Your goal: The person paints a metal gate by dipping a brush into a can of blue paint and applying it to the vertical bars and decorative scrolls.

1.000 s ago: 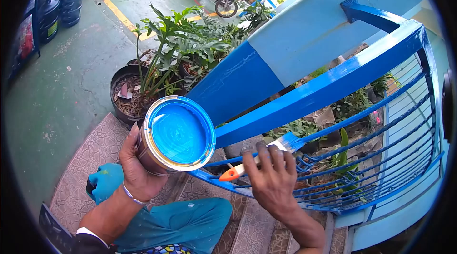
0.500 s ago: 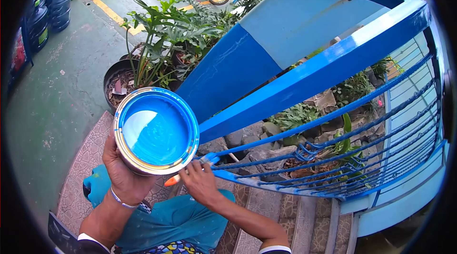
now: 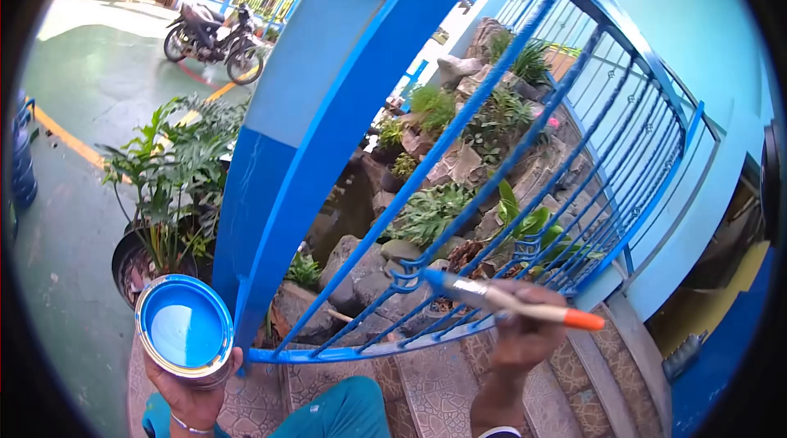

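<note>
My left hand (image 3: 195, 402) is wrapped round an opened can of blue paint (image 3: 184, 326) at the lower left, with streaks of paint on its rim. In my right hand (image 3: 525, 331) is a paintbrush (image 3: 512, 303) with a pale wooden handle and an orange end. Its blue-coated bristles point left and overlap the curled ornament on a bar of the blue metal railing (image 3: 459, 233). The can is close beside the foot of the blue post (image 3: 279, 184).
Curved stone-patterned steps (image 3: 434, 372) lie below the railing. Behind the bars are rocks (image 3: 352, 266) and plants. A potted plant (image 3: 164, 184) stands at the left, a motorcycle (image 3: 215, 40) farther off, and blue water jugs (image 3: 22, 159) at the left edge.
The view has swung right and up. My right hand with the brush has moved from the railing's lower corner, near the can, rightward to its bars. The can is lower left.
</note>
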{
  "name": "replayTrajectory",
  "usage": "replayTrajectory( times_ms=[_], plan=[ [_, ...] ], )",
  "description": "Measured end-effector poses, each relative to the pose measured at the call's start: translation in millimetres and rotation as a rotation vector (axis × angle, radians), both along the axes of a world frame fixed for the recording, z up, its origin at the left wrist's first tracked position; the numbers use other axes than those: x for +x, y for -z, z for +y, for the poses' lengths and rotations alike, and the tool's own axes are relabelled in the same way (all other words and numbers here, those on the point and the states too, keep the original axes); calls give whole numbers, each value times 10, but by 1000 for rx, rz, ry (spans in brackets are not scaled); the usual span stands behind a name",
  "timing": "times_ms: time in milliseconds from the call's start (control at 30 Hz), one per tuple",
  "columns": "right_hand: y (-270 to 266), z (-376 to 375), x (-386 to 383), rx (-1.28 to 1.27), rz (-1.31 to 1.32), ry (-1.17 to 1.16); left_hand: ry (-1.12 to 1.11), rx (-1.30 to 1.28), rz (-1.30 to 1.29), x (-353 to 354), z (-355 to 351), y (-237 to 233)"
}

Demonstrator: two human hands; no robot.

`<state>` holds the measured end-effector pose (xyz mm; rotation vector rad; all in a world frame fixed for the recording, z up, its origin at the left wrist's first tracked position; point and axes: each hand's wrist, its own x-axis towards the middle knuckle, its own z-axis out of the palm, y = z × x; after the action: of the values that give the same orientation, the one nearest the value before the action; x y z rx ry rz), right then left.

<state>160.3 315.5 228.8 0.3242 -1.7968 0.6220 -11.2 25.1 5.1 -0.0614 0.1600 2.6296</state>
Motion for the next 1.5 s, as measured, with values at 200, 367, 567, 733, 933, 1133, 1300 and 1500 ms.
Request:
replayTrajectory(
  times_ms=[200, 367, 567, 733, 933, 1133, 1300, 1500],
  plan=[
    [-1074, 266, -37, 27, -86, 132, 175, 10, 15, 18, 9, -117],
    [-1680, 456, -216, 109, -40, 232, 250, 37, 1, 60, 120, -90],
    [-2307, 600, -475, 257, 507, 81, 305, 58, -2, 17, 283, 120],
    [-1785, 748, -482, 859, 419, 357, 323, 158, -77, 180, 408, -291],
    [-1161, 575, -197, 633, -108, 83, 432, 97, 51, 198, 532, -242],
    [-2420, 884, -383, 125, 334, 135, 439, 34, -29, 310, 784, -298],
    [-2693, 794, -399, -102, 503, -64, 433, -51, -89, 417, 842, -539],
    [-2804, 1126, -532, -307, 464, -271, 479, -37, -24, 410, 921, -347]
  ],
)
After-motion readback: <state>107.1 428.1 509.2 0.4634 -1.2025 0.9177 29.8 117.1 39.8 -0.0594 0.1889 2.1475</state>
